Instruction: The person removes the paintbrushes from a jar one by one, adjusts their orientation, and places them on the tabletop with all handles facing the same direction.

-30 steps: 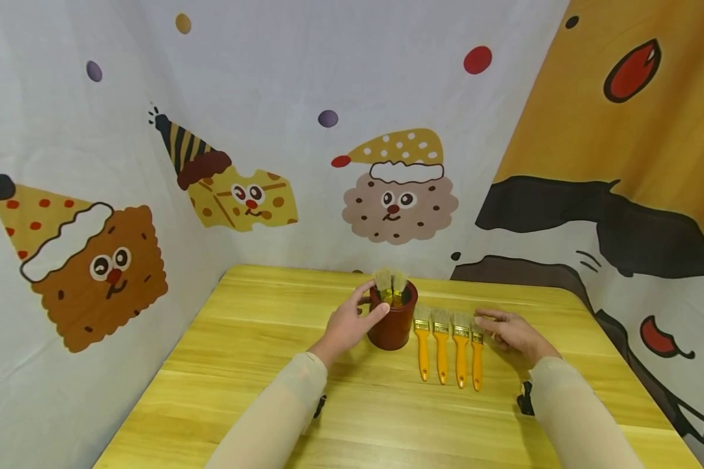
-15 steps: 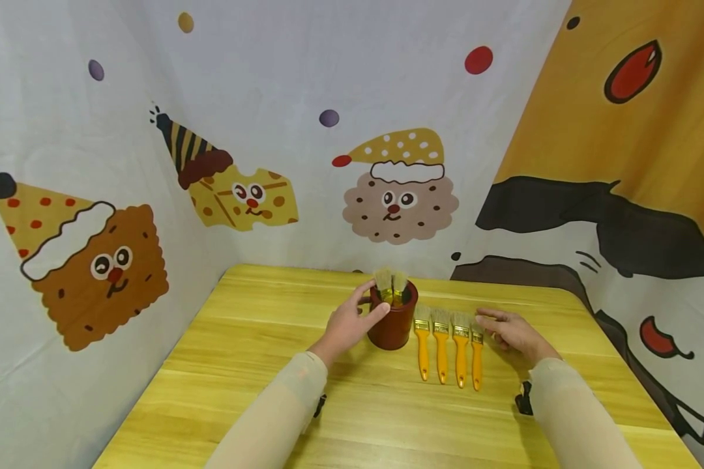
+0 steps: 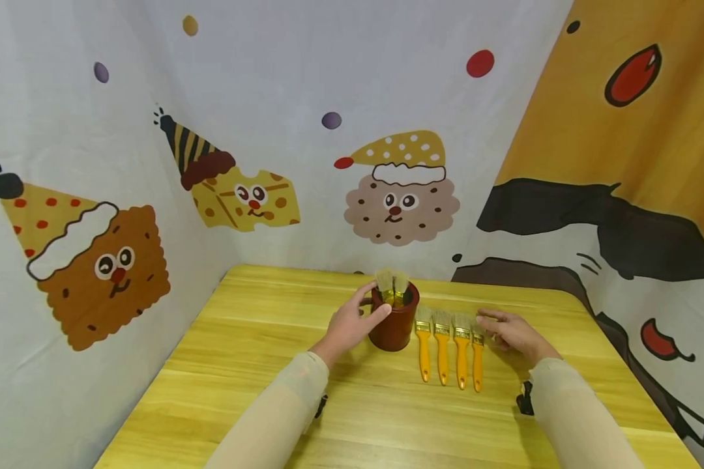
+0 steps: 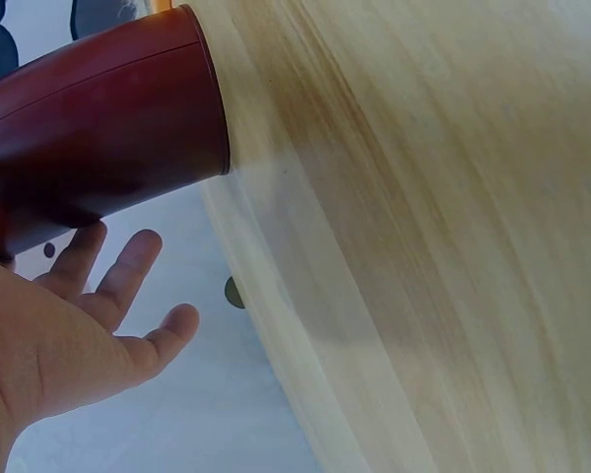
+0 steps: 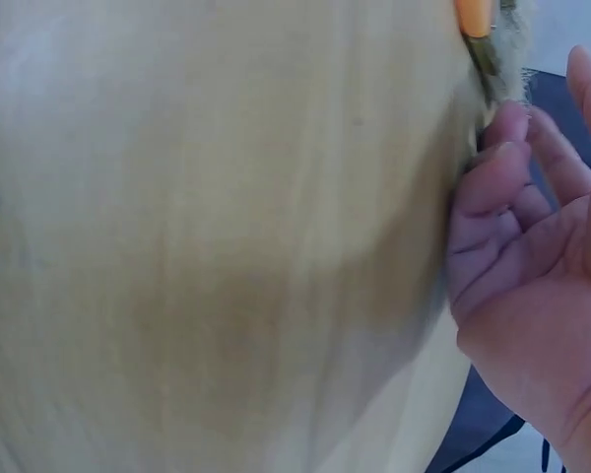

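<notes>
Left grip (image 3: 352,322): grasping the red cup (image 3: 391,333) by its left side, with thumb at the near rim and pointing finger on the far left; in the left wrist view, other fingers spread out and bent a little.
Right grip (image 3: 515,333): released, with loosely bent fingers, right by the bristles of the end brush (image 3: 478,368); touching them or just beside them, hard to tell which.
Cup: standing upright on the bench (image 3: 199,378), near the far edge, to the left of the row.
Inside the cup: two brushes (image 3: 401,285), side by side, with pale bristles up over the rim and lower parts hidden.
Row: four brushes (image 3: 442,355) lying flat on the bench between cup and right grip, bristles far, yellow-orange handles near, gold-coloured bands in the middle; thinnest at the right end.
Sleeves: cream, left sleeve (image 3: 270,417) and right sleeve (image 3: 581,417) both reaching in from the near side, with a small black thing (image 3: 525,398) under the right wrist.
Cloth: white cloth (image 3: 258,78) behind the bench, printed with a brown square biscuit (image 3: 126,299) on the left, yellow cheese (image 3: 223,205), and a round biscuit (image 3: 400,225) in a spotty hat.
</notes>
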Demonstrator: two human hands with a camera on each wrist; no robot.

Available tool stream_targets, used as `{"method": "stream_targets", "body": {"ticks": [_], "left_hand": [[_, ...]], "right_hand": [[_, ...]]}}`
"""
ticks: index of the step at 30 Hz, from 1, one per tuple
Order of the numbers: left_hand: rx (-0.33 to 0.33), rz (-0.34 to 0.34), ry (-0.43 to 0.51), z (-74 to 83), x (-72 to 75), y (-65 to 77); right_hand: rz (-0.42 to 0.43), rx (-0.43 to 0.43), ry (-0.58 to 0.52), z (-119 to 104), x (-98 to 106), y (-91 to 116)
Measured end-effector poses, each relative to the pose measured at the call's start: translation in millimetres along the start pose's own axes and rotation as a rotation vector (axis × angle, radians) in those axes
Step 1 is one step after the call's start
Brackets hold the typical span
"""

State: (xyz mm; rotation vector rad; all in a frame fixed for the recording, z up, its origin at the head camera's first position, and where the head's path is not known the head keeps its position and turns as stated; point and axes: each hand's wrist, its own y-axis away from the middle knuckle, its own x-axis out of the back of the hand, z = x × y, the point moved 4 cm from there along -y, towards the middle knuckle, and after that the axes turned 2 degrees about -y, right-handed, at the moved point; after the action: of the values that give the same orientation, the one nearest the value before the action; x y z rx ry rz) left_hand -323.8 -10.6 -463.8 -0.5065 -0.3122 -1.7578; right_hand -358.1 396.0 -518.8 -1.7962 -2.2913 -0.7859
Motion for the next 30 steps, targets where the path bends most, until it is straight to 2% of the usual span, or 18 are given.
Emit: {"method": "stream_targets", "body": {"ticks": [4,7,12,15,18,25,30], "left_hand": [[0.005,-0.012,0.012,-2.0,-3.2,0.5],[0.009,-0.011,0.022,-4.5,-4.3,0.1],[0.010,0.001,0.019,-3.2,-2.5,-0.2],[0.005,0.007,0.012,-1.8,-1.3,-0.4],[0.003,0.006,0.010,-1.6,-0.7,-0.6],[0.000,0.008,0.016,-0.9,-0.4,-0.5],[-0.003,0.001,0.020,-2.2,-0.8,-0.8]], "right_hand": [[-0.015,-0.018,0.025,-5,5,7],[0.011,-0.020,0.077,-13,12,12],[0.084,0.019,0.208,-37,22,13],[0.117,0.044,0.277,-55,21,12],[0.116,0.089,0.330,-76,11,11],[0.050,0.220,0.275,-123,-31,11],[0.039,0.297,0.309,-145,-57,12]]}}
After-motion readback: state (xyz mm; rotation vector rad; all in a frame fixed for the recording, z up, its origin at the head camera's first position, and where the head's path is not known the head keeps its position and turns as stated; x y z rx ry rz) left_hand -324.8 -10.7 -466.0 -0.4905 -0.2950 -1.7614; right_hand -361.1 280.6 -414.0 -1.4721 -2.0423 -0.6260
